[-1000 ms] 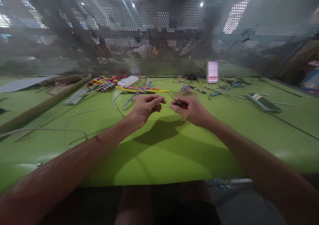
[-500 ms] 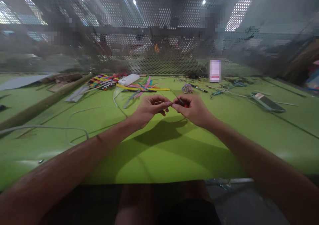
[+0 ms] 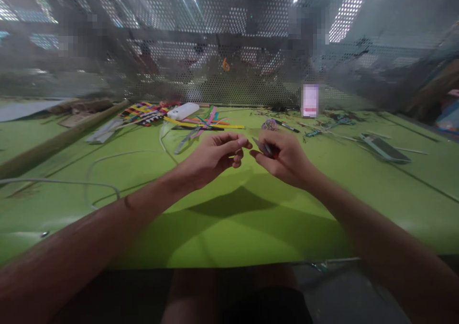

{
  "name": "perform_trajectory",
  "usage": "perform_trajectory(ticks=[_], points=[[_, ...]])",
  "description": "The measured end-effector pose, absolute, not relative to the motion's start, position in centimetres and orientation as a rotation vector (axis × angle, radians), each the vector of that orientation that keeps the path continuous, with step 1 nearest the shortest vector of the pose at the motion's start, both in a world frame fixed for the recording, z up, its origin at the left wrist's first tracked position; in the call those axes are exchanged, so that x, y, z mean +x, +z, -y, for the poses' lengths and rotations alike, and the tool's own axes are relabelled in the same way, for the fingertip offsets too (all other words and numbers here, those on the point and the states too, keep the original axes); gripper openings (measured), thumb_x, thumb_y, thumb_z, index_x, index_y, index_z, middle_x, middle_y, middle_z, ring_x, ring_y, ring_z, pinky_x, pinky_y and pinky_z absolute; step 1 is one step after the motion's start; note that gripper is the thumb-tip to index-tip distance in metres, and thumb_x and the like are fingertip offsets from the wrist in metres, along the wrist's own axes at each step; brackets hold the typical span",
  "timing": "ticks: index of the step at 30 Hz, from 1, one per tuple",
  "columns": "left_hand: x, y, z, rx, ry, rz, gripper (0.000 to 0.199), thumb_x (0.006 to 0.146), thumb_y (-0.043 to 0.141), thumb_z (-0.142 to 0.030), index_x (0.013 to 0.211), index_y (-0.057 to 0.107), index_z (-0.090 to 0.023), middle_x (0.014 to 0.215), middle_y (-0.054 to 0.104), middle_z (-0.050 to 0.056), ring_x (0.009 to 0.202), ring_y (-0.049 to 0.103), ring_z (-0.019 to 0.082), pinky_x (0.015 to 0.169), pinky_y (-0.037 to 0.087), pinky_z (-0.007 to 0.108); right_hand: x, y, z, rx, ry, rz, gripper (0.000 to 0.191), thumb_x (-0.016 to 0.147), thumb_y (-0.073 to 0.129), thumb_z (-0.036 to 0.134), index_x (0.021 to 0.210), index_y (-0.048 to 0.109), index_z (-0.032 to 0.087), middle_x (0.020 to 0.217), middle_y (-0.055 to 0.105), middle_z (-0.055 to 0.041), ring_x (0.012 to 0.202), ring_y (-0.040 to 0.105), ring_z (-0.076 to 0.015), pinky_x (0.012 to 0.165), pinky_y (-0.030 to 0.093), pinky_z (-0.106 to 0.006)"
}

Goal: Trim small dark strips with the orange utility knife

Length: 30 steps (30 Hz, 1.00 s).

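Observation:
My left hand [image 3: 225, 154] is above the green table [image 3: 222, 238], thumb and index finger pinched together; whatever lies between them is too small to name. Just to its right, my right hand [image 3: 281, 156] is closed around a small pointed tool [image 3: 264, 148], with a bit of red by the palm. The tool's dark blade points up and left toward the left fingertips. A narrow gap separates the two hands. Behind them lie flat coloured strips [image 3: 204, 125] and a round ball of mixed-colour thread or strips [image 3: 269, 125].
A white device [image 3: 183, 110] and a colourful woven piece [image 3: 145, 113] lie at the back left. A phone-like screen [image 3: 310, 101] stands at the back, a pen [image 3: 287, 126] nearby. At right is a greenish rectangular case [image 3: 385, 148]; a white cable [image 3: 86, 183] crosses the left.
My hands have moved slightly apart from fingertips touching. The blade in my right hand now shows more clearly, and the view has shifted a little.

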<state>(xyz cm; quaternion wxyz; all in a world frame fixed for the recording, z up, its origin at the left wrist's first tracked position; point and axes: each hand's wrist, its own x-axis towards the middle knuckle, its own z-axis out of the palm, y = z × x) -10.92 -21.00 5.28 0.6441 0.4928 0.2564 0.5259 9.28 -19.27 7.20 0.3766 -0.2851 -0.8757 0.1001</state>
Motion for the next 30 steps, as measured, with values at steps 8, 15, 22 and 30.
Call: perform_trajectory(ticks=[8,15,22,30], points=[[-10.9,5.8,21.7,1.189,1.224,-0.716,0.019,0.076,0.087,-0.026,0.073,0.072,-0.015,0.067,0.062,0.000,0.053,0.051,0.007,0.047,0.042,0.020,9.2,7.0,19.5,-0.754,0.070,2.404,0.027,0.093,0.058,0.022,0.072,0.041,0.022,0.065,0.041,0.0022,0.063,0.037,-0.0139,0.063,0.026,-0.031],[-10.8,5.9,21.9,1.187,1.270,-0.722,0.023,0.070,0.091,-0.027,0.071,0.071,-0.017,0.058,0.059,-0.003,0.043,0.045,0.005,0.041,0.034,0.021,9.1,7.1,20.3,-0.707,0.045,2.413,0.025,0.086,0.056,0.019,0.072,0.035,0.023,0.064,0.039,0.0022,0.060,0.031,-0.0134,0.062,0.024,-0.031],[-10.5,6.1,22.2,1.143,1.234,-0.700,0.021,0.066,0.091,-0.024,0.070,0.071,-0.017,0.061,0.063,-0.002,0.046,0.047,0.006,0.042,0.036,0.021,9.2,7.0,20.2,-0.776,-0.030,2.410,0.026,0.081,0.057,0.016,0.064,0.038,0.022,0.057,0.039,0.0022,0.056,0.030,-0.0126,0.060,0.022,-0.031],[-10.3,6.3,22.9,1.087,1.131,-0.652,0.018,0.065,0.090,-0.020,0.068,0.073,-0.017,0.053,0.056,-0.003,0.045,0.045,0.005,0.040,0.031,0.018,9.1,7.0,20.7,-0.801,-0.008,2.426,0.022,0.078,0.057,0.011,0.062,0.045,0.020,0.056,0.045,0.0018,0.055,0.032,-0.0117,0.058,0.022,-0.031]])
